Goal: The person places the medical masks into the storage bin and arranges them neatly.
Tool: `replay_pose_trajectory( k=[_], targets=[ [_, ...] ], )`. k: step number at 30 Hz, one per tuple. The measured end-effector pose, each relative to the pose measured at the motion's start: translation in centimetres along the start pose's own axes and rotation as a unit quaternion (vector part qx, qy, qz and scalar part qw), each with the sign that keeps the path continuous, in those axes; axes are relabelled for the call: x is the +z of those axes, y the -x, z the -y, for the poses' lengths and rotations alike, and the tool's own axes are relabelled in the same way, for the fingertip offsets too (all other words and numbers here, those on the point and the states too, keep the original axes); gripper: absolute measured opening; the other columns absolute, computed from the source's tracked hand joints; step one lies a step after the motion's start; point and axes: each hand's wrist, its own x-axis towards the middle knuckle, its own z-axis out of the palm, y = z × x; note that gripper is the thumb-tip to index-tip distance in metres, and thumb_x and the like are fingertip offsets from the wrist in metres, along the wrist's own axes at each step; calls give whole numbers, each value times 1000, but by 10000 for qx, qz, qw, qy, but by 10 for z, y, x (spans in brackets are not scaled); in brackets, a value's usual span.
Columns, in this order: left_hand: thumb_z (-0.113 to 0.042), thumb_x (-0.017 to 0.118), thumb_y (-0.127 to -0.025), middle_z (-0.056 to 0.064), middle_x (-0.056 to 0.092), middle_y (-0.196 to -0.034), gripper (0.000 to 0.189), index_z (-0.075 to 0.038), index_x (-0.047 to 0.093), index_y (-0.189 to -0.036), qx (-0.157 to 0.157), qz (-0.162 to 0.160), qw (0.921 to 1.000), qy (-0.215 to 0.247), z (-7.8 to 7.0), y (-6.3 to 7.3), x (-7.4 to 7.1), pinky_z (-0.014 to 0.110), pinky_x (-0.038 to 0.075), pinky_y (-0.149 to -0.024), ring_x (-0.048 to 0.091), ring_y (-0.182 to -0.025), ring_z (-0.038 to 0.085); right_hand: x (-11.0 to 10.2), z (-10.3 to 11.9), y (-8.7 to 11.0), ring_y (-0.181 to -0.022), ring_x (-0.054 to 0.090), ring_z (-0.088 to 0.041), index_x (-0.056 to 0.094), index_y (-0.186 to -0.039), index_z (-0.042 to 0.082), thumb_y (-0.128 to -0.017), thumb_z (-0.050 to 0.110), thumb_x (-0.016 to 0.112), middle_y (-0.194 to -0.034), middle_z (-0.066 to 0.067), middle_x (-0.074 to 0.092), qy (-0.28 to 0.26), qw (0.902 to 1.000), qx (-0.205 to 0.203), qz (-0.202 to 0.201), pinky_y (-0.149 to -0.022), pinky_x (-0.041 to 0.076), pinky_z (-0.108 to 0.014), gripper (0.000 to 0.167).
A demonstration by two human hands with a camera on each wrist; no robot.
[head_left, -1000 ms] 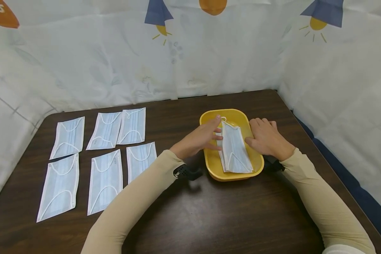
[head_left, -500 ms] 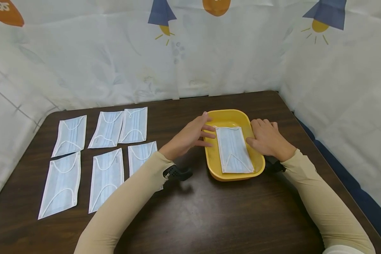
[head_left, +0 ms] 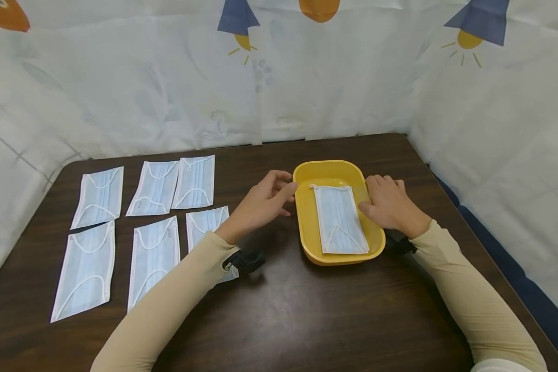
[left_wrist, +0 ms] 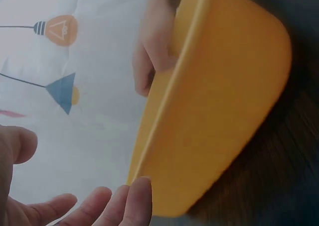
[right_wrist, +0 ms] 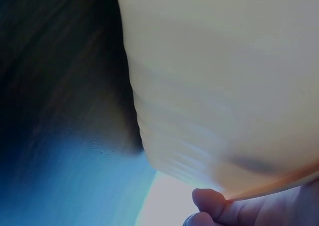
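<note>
A light-blue face mask [head_left: 339, 219] with white ear loops lies lengthwise in the yellow plastic tub [head_left: 309, 222]. My right hand [head_left: 391, 204] holds the tub's right rim, its thumb over the edge; the left wrist view shows that right hand [left_wrist: 157, 37] at the far rim. Just off the left rim, my left hand [head_left: 259, 204] has loosely bent fingers and carries nothing. Its fingertips [left_wrist: 138, 198] overlap the near end of the tub's outer wall in the left wrist view. In the right wrist view the tub's pale-looking wall [right_wrist: 214, 76] fills most of the picture.
Several more face masks [head_left: 153, 253] lie flat in two rows on the left of the dark wooden table [head_left: 279, 320]. The left forearm partly covers the nearer-right masks. A white patterned curtain [head_left: 167, 88] closes off the back and sides.
My left hand has drawn back leftward out of the tub, leaving the mask lying flat and squarer inside it. The right hand has stayed on the rim.
</note>
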Motion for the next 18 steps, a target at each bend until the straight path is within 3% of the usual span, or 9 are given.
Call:
replay_pose_trajectory(
  k=[8,14,18],
  targets=[
    [-46,55,-105,8,61,-134,55,-18,41,-150,169,-285,9966,-755,16,18,-32,43,64,-88,74,-108,33,-2,3,1,-96,46,-35,52,-128,-5,-97,28,50,-114,-19,59,42,10000,42,14,-84,32,-52,45],
    [-39,56,-106,13,61,-136,56,-13,38,-152,-37,-525,9957,-756,29,38,-69,47,64,-90,71,-115,37,-2,6,-1,-98,46,-35,50,-132,-6,-97,28,50,-119,-21,59,67,10000,10,72,-86,32,-52,49],
    [-41,54,-106,14,60,-139,59,-13,36,-154,-303,-672,9941,-794,37,51,-91,43,63,-93,70,-120,35,0,8,-3,-100,46,-36,50,-132,-6,-97,28,49,-121,-21,59,73,9999,3,106,-87,32,-54,49]
  ],
)
